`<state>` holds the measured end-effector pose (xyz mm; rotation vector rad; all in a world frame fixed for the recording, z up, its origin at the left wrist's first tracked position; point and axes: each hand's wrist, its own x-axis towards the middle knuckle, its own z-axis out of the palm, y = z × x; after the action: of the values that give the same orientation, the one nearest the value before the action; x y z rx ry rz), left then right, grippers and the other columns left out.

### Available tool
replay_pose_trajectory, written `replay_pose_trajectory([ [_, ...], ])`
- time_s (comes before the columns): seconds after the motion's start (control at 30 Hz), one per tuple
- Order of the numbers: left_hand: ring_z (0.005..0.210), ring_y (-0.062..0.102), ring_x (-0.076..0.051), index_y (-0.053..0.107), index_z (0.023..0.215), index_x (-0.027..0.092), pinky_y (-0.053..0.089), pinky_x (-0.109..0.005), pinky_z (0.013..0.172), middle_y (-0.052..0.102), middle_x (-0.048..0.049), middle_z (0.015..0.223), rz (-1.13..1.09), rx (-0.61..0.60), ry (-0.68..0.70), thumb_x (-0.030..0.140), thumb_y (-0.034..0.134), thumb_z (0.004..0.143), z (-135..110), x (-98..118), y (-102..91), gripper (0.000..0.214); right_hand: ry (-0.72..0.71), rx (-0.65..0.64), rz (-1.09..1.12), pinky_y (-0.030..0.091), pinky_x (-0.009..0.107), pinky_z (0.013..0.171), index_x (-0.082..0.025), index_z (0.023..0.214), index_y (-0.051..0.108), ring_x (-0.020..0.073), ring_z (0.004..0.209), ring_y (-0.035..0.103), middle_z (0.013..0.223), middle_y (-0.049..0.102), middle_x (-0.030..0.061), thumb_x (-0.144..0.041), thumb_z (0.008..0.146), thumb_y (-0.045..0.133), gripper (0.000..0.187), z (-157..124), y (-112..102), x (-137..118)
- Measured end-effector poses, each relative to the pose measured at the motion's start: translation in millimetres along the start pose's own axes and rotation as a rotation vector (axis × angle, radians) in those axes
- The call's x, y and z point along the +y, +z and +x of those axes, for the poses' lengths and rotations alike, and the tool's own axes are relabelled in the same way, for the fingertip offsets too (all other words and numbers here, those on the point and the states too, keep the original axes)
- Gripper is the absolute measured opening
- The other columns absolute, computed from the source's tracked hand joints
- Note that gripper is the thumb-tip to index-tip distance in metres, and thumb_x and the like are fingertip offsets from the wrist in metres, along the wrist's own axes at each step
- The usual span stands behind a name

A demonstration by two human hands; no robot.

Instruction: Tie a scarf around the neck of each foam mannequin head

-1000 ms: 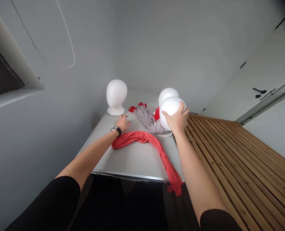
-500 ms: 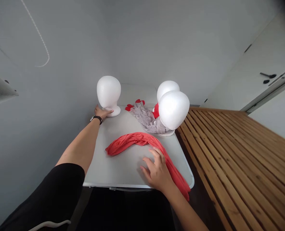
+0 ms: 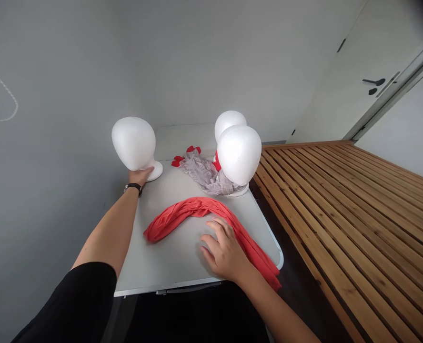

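Up at the far left of the grey table (image 3: 176, 257), the left hand (image 3: 139, 176) is cupped around the neck of a white foam head (image 3: 133, 142), just above that head's round base, with the fingers curled under the bulge; a dark wristwatch (image 3: 133, 187) sits on that wrist. The foam head leans toward the left wall, so its base looks partly lifted, though how much cannot be told. Nearer the body, the right hand (image 3: 226, 250) lies flat and open, fingers spread, palm down on the tabletop, and its fingertips (image 3: 220, 224) touch the inner edge of a red scarf (image 3: 197, 214). It grips nothing.

The red scarf runs in an arc from the middle-left of the table, over the centre, then down past the right hand to the near right corner, where its end hangs over the edge. Behind it a grey patterned scarf (image 3: 202, 172) is bunched against two more white foam heads (image 3: 238, 153) standing one behind the other at the right rim, with bits of red cloth (image 3: 183, 156) beside them.

Bare tabletop lies between the two hands and along the near edge left of the right hand. The left edge runs close to the grey wall (image 3: 54, 143), leaving little room there; on the right, a wooden slatted platform (image 3: 340, 200) sits just beside the table.
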<state>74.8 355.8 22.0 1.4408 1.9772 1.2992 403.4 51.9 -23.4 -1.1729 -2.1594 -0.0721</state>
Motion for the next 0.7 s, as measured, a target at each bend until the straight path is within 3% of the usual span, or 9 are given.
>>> replay_pose_trajectory([
  [0.1, 0.122, 0.067, -0.025, 0.063, 0.133, 0.008, 0.049, -0.039, 0.117, 0.076, -0.0109, 0.117, -0.150, 0.022, 0.137, 0.035, 0.081, 0.079, -21.9, 9.8, -19.2, 0.063, -0.016, 0.026, 0.012, 0.046, 0.055, 0.117, -0.020, 0.111, 0.072, 0.0355, 0.141, 0.048, 0.140, 0.058, 0.0145, -0.026, 0.096, 0.067, 0.018, -0.5, 1.9, 0.3],
  [0.2, 0.124, 0.067, -0.030, 0.069, 0.125, 0.012, 0.051, -0.042, 0.117, 0.077, -0.0092, 0.113, -0.110, -0.047, 0.262, 0.041, 0.080, 0.080, -69.2, 22.3, -60.6, 0.056, -0.015, 0.024, 0.033, 0.046, 0.055, 0.116, -0.019, 0.112, 0.071, 0.0353, 0.140, 0.049, 0.138, 0.061, 0.0145, -0.026, 0.097, 0.066, 0.018, 1.2, 2.8, 3.1],
  [0.33, 0.126, 0.066, -0.035, 0.076, 0.109, 0.019, 0.039, -0.049, 0.127, 0.079, -0.0073, 0.106, 0.116, -0.182, 0.211, 0.060, 0.077, 0.082, -175.4, 34.0, -125.2, 0.049, -0.007, 0.048, 0.086, 0.048, 0.059, 0.111, -0.019, 0.118, 0.069, 0.0368, 0.133, 0.055, 0.131, 0.065, 0.0149, -0.028, 0.099, 0.066, 0.021, 3.5, -0.9, -1.9],
  [0.4, 0.126, 0.066, -0.036, 0.078, 0.106, 0.021, 0.032, -0.050, 0.131, 0.080, -0.0062, 0.102, 0.127, -0.153, 0.228, 0.062, 0.077, 0.082, -234.7, 32.3, -140.4, 0.048, 0.030, 0.108, 0.164, 0.049, 0.060, 0.111, -0.021, 0.126, 0.066, 0.0376, 0.134, 0.056, 0.132, 0.065, 0.0152, -0.028, 0.099, 0.068, 0.028, 2.7, -4.7, -17.3],
  [0.47, 0.126, 0.066, -0.037, 0.078, 0.109, 0.025, 0.034, -0.051, 0.131, 0.080, -0.0057, 0.105, 0.154, -0.119, 0.205, 0.063, 0.080, 0.079, -288.4, 25.6, -136.8, 0.049, 0.114, 0.196, 0.329, 0.050, 0.059, 0.113, -0.024, 0.139, 0.059, 0.0368, 0.140, 0.054, 0.141, 0.061, 0.0161, -0.027, 0.100, 0.066, 0.040, 0.0, -7.0, -41.3],
  [0.57, 0.125, 0.068, -0.037, 0.076, 0.122, 0.029, 0.049, -0.054, 0.120, 0.079, -0.0057, 0.115, 0.107, -0.105, 0.234, 0.059, 0.081, 0.079, -348.3, 16.7, -104.8, 0.052, 0.263, 0.289, 0.652, 0.050, 0.058, 0.118, -0.026, 0.156, 0.044, 0.0353, 0.147, 0.051, 0.155, 0.052, 0.0173, -0.031, 0.101, 0.064, 0.059, -8.7, -3.2, -77.2],
  [0.7, 0.122, 0.070, -0.039, 0.073, 0.126, 0.028, 0.062, -0.055, 0.100, 0.077, -0.0092, 0.124, 0.046, -0.195, 0.454, 0.040, 0.077, 0.083, -382.6, 21.0, -58.1, 0.045, 0.431, 0.296, 0.780, 0.056, 0.056, 0.109, -0.024, 0.154, 0.045, 0.0367, 0.137, 0.059, 0.148, 0.057, 0.0181, -0.039, 0.089, 0.081, 0.076, -25.0, 7.3, -86.4],
])
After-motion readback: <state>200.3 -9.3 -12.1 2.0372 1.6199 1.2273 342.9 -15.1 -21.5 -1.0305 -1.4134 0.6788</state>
